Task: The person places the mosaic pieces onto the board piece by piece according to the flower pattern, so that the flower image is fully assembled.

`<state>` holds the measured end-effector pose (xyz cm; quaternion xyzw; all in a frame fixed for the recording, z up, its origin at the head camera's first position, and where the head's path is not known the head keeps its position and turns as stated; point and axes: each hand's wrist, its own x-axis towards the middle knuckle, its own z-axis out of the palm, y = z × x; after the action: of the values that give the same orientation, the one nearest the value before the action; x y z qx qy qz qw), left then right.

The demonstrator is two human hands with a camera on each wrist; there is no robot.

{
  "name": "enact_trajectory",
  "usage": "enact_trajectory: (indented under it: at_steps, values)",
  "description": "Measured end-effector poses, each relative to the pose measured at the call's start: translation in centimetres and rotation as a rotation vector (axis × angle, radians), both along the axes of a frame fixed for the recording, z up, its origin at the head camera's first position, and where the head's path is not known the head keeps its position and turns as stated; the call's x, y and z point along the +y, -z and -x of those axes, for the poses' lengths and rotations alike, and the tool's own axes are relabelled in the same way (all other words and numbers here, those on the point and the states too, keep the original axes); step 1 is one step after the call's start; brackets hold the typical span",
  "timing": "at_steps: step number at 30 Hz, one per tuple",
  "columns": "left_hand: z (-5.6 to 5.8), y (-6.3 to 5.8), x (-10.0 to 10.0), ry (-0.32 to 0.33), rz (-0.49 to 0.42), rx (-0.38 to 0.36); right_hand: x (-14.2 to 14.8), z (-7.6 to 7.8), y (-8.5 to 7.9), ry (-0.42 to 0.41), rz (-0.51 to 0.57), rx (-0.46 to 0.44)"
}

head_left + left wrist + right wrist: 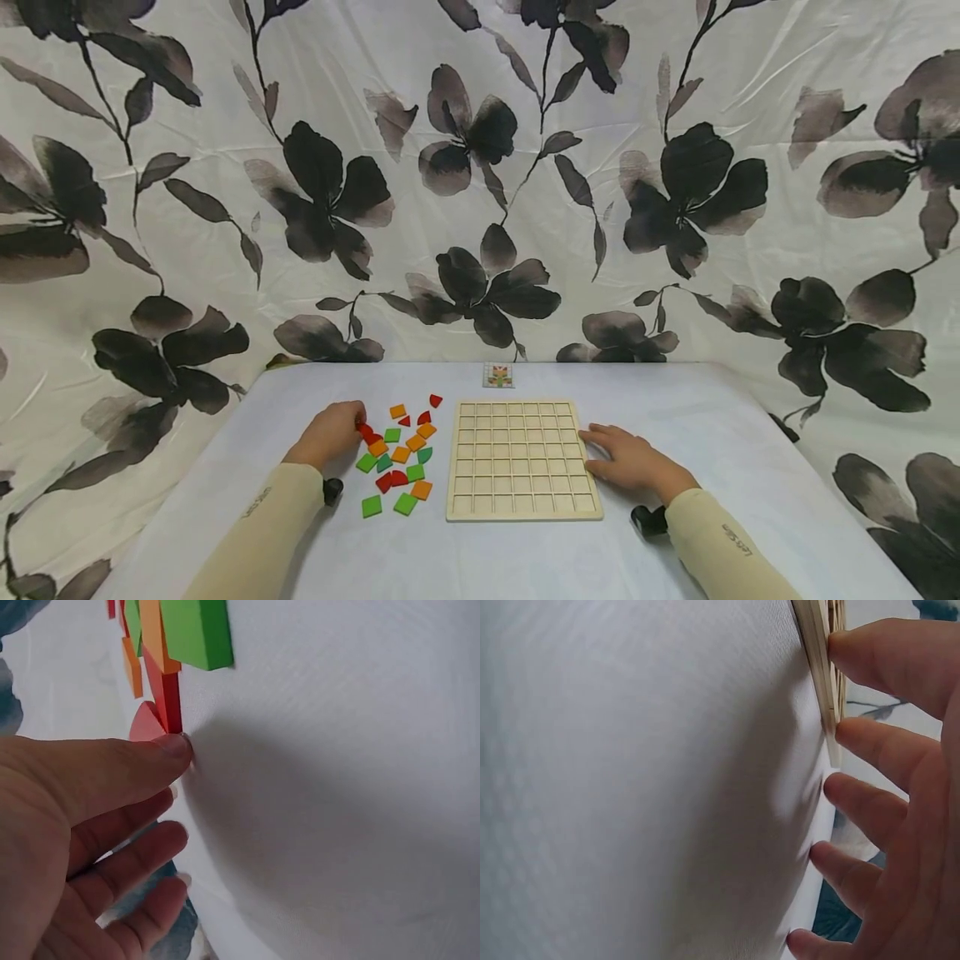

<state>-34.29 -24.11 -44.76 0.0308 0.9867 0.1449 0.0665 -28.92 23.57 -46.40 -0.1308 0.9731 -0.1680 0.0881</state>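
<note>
Centrally on the desk (pixel 675 558) lies a wooden grid board (pixel 523 465), probably stiff, best held by its rim. At its three o'clock, the right hand (pixel 633 460) touches the edge, fingers spread; out at nine is the left hand (pixel 328 435), whether pinching cannot be told. At twelve sits a patterned card (pixel 498 376). Smallest, nine o'clock's loose tiles (pixel 405 504), including the red piece (pixel 146 724) at the left thumb, seem light, hard, slightly slippery: grip opposite edges.

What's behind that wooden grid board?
Behind the wooden grid board is a small patterned card on the white tabletop, then a floral backdrop. What is beyond the backdrop, or directly beneath the board, is covered.
</note>
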Motion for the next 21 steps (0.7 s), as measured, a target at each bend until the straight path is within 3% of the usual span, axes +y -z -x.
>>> enact_trajectory:
  at_steps: [11,21]
  values:
    - [0.3,-1.1,0.3,-0.019,-0.147,-0.005,-0.1,0.0,0.1,-0.011,-0.025,-0.013]
    - [0.7,-2.5,4.7,0.063,-0.222,0.04,-0.3,-0.4,-0.2,0.005,-0.055,-0.022]
